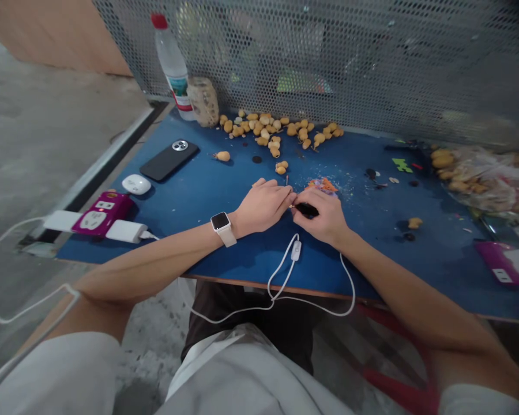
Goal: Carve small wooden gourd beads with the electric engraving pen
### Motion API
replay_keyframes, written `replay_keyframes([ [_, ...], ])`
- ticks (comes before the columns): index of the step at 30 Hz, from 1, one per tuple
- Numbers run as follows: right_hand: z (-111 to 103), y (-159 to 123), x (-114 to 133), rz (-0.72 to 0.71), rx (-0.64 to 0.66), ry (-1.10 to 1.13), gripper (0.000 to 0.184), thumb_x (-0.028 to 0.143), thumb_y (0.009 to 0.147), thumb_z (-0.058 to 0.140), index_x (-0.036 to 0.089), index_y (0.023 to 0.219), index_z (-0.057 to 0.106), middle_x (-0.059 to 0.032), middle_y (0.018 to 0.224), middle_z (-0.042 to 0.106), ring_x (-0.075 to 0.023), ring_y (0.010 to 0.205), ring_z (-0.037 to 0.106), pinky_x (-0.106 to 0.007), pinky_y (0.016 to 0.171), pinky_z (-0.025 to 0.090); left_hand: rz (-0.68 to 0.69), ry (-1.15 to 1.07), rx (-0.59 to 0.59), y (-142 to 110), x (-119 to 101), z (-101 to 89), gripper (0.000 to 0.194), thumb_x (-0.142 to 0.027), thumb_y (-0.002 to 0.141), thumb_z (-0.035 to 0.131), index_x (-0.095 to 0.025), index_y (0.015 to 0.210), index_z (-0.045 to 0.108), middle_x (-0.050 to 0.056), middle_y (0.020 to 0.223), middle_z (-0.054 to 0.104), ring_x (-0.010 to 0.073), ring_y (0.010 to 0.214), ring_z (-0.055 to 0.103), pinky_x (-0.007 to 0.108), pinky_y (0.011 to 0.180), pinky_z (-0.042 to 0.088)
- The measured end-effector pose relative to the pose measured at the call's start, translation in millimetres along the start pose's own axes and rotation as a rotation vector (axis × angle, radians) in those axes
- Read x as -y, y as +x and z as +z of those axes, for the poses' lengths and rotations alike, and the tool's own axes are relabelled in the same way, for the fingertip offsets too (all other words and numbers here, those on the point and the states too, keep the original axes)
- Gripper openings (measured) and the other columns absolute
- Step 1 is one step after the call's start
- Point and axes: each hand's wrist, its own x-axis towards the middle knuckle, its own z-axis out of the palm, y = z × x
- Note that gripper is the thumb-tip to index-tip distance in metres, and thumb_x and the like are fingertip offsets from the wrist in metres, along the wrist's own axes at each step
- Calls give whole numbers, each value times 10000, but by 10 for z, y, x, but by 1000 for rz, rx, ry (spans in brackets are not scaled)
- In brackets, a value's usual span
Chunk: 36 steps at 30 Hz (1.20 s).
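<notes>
My left hand [263,206], with a watch on its wrist, is closed, its fingertips meeting those of the other hand. Whatever it pinches is too small to make out. My right hand [322,216] is closed around a smooth black object [306,210], mostly covered by the fingers, so its kind is unclear. A white cable with an inline switch [296,251] loops over the table edge below the hands and runs up behind the right wrist. Just beyond the right hand lies a small orange and purple heap [323,185]. Two tiny gourds [281,168] rest beyond the left hand.
Many small tan gourds [263,129] lie along the perforated metal panel [350,63]. A bottle [173,69], a jar [203,102], a phone [169,161], a white case [136,184] and a purple power strip [104,214] are at left. A plastic bag [493,178] is at right.
</notes>
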Motion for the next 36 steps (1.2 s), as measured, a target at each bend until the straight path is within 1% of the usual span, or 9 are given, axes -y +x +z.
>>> replay_keyframes([
  [2, 20, 0, 25, 19, -4, -9, 46, 266, 958, 710, 301, 929, 712, -30, 909, 820, -255, 841, 782, -406, 799, 632, 17, 8, -18, 0, 8, -13, 545, -386, 1295, 233, -185, 1053, 677, 94, 933, 784, 279, 912, 651, 438, 849, 366],
  [5, 38, 14, 54, 48, -15, -30, 57, 255, 961, 701, 293, 920, 693, -23, 864, 781, -239, 798, 752, -382, 762, 605, 13, -19, 5, 9, 22, -17, 510, -368, 1287, 265, -184, 1041, 672, 103, 937, 781, 281, 916, 672, 431, 841, 384],
  [10, 1, 44, 51, 28, -65, -59, 78, 220, 968, 702, 289, 932, 701, -19, 889, 807, -232, 805, 760, -372, 771, 607, -98, -302, 106, 42, 35, -2, 522, -337, 1274, 286, -203, 896, 619, 69, 829, 730, 216, 761, 662, 375, 787, 437],
  [12, -15, 45, 37, 31, -76, -64, 69, 223, 969, 713, 287, 943, 702, -21, 906, 818, -237, 815, 765, -380, 786, 614, -127, -343, 121, 45, 34, 2, 525, -341, 1270, 289, -208, 876, 609, 68, 815, 727, 210, 744, 667, 365, 766, 448],
  [16, 2, 25, 19, 8, -37, -33, 83, 196, 937, 709, 278, 946, 708, -15, 885, 805, -228, 796, 757, -370, 768, 608, -106, -242, 91, 24, 12, -2, 443, -316, 1252, 320, -187, 995, 658, 118, 937, 780, 259, 864, 728, 384, 784, 466],
  [19, 26, 10, 43, 7, -20, 8, 82, 197, 939, 700, 277, 952, 716, -11, 881, 798, -216, 772, 743, -359, 742, 601, -106, -180, 99, 7, -9, -12, 441, -328, 1257, 311, -180, 1062, 678, 129, 978, 793, 275, 893, 744, 384, 756, 449],
  [26, 13, 7, 139, 21, 79, 49, 57, 248, 972, 693, 284, 931, 710, -21, 896, 806, -225, 798, 745, -371, 764, 612, -151, -116, 37, 19, -20, -24, 493, -367, 1275, 276, -182, 1065, 681, 126, 980, 798, 268, 895, 755, 366, 693, 404],
  [32, -1, 31, 65, 95, -39, -10, 44, 239, 930, 713, 279, 915, 707, -19, 875, 821, -219, 745, 734, -372, 764, 612, -92, -198, 65, 20, -12, -10, 478, -344, 1268, 317, -188, 995, 677, 95, 903, 793, 231, 789, 727, 356, 719, 424],
  [36, -14, 45, 70, 83, -48, 11, 65, 220, 934, 712, 278, 911, 699, -13, 877, 823, -213, 736, 733, -366, 765, 607, -124, -164, 76, 15, -7, -12, 496, -347, 1269, 313, -187, 985, 687, 96, 897, 797, 232, 785, 732, 355, 717, 421],
])
